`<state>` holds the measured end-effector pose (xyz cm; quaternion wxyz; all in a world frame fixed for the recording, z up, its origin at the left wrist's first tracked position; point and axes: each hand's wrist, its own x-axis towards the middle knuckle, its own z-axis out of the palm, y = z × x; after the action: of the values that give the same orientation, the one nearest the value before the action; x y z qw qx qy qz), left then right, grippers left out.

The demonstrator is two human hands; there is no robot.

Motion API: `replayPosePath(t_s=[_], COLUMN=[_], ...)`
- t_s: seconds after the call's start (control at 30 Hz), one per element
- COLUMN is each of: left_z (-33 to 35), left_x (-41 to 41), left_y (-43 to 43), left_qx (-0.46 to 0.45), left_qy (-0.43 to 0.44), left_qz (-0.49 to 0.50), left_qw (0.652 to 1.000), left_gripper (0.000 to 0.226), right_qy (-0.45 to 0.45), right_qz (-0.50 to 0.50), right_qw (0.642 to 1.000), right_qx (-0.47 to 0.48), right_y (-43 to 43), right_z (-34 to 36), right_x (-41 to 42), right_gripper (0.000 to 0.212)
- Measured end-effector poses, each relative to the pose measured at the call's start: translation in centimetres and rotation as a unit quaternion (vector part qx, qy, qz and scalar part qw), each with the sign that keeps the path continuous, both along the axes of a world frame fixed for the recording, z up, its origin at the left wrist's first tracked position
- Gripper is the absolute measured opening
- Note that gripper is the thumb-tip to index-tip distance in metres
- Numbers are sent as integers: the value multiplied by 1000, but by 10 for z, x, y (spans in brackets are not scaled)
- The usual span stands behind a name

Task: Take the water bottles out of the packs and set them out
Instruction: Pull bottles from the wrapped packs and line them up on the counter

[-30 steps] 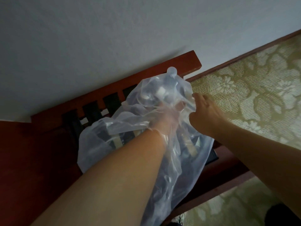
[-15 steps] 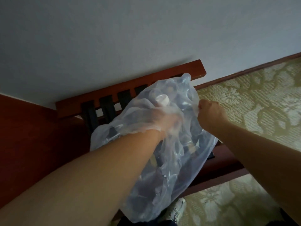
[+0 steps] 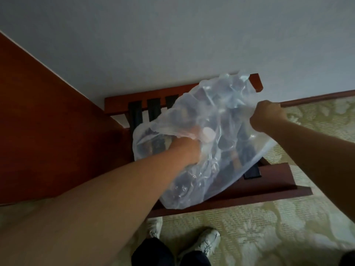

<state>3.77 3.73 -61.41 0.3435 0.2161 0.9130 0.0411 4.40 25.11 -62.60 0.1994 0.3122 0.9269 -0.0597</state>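
Observation:
A clear plastic pack wrap (image 3: 221, 131) holding several water bottles lies on a red-brown wooden luggage rack (image 3: 269, 191). My left hand (image 3: 187, 150) reaches into the wrap's open mouth; its fingers are veiled by the film, beside a white bottle cap (image 3: 208, 134). My right hand (image 3: 266, 114) grips the wrap's right edge in a fist and holds it taut. The bottles show only as dim shapes through the film.
The rack stands against a pale wall (image 3: 172, 45), with a red-brown wooden panel (image 3: 48, 121) at its left. Patterned green carpet (image 3: 269, 227) covers the floor. My two feet in white sneakers (image 3: 206, 240) stand just before the rack.
The view has tilted down, so the rack's front rail, carpet and my shoes now show. My right hand has moved right, stretching the wrap. My left hand stays inside the wrap.

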Motion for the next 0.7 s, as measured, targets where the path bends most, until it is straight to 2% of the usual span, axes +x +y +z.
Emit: replayPosePath(t_s=[0.1, 0.17, 0.27, 0.33, 0.4, 0.43, 0.53, 0.63, 0.7], left_z=[9, 13, 27, 33, 39, 39, 44, 50, 54], left_x=[-4, -10, -13, -16, -19, -20, -25, -30, -33], left_y=[-7, -10, -15, -19, -24, -26, -38, -51, -58], left_qx=[14, 12, 15, 21, 25, 33, 81, 160, 221], left_qy=[-1, -3, 0, 15, 30, 39, 24, 15, 16], left_qz=[61, 80, 54, 24, -10, -23, -20, -11, -2], left_qw=[998, 997, 998, 999, 999, 998, 996, 987, 975], left_gripper=[45, 41, 57, 52, 43, 40, 47, 62, 59], right_qy=[29, 86, 122, 126, 133, 128, 75, 20, 12], right_qz=[65, 158, 321, 410, 464, 471, 445, 424, 392], right_qw=[997, 984, 939, 903, 876, 873, 893, 904, 919], right_qx=[2, -7, 12, 26, 15, 5, 11, 48, 48], right_y=[-13, -30, -62, -84, -99, -103, -106, -112, -116], right_z=[14, 26, 44, 51, 56, 58, 57, 46, 38], right_x=[3, 4, 7, 7, 7, 5, -3, -9, -9], right_gripper=[38, 54, 90, 98, 92, 86, 64, 58, 58])
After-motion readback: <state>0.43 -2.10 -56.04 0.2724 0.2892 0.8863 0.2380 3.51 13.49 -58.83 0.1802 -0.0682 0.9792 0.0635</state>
